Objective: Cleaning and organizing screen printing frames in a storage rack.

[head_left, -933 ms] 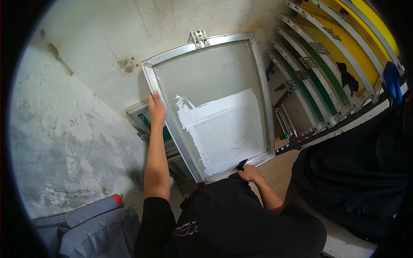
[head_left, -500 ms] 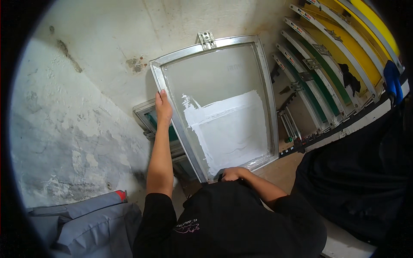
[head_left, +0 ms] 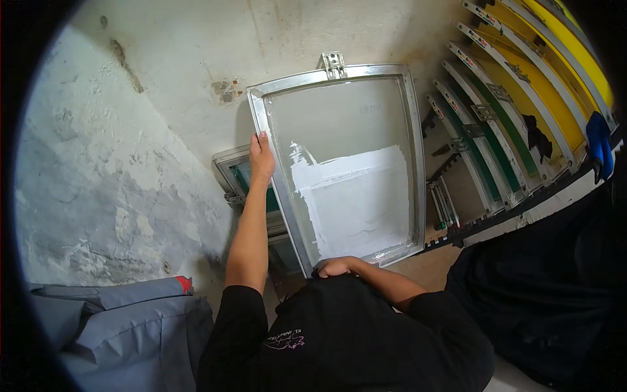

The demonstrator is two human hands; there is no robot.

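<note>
Wall: rough plaster, pale grey-white, stained and patchy, with one dark streak upper left. Bare brownish floor shows at the foot of the frame.

Rack, at right: a row of metal-edged screens set on edge, tilted, side by side. Their meshes run green nearer the frame and yellow farther out. A blue object hangs at the far right edge; a small black item sits on one yellow screen.

Behind the frame, low against the wall, a stack of smaller screens with green mesh, partly hidden.

Grey cloth lies lower left, a red tip at its upper corner.

Frame: large aluminium rectangle, upright and leaning toward the wall, with a metal bracket at the centre of its top edge. Mesh is translucent grey above; the lower half carries a white coated patch with an uneven upper-left edge.

Left hand: arm extended, fingers closed round the frame's left rail, about mid-height.

Right hand: at the frame's bottom edge, knuckles up, curled. Grip hidden; cannot tell what it holds.
</note>
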